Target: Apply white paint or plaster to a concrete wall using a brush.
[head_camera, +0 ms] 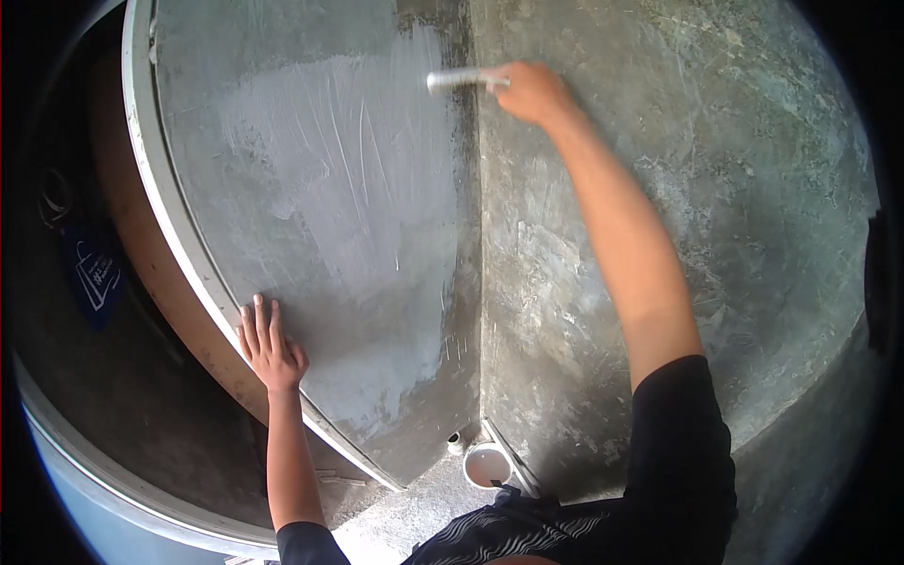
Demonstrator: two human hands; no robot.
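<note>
My right hand [531,92] grips the handle of a pale flat tool [455,80], blurred, probably a brush or a roller, which lies across the dark strip beside the wall corner. Left of the corner, the grey wall [205,162] bears a broad lighter patch of wet-looking coating [353,162] with streaks and drips. My left hand [275,349] rests with spread fingers at the wall's left edge, touching the white door frame [191,247]; it holds nothing. A round white bucket [487,466] with a pinkish-grey content stands on the floor below the corner.
A rough, mottled grey wall [741,233] spans the right side. Beside the bucket are a short white pipe end [455,445] and a narrow strip [512,455] leaning at the wall. Beyond the frame, a blue bag [94,275] hangs in a dark opening.
</note>
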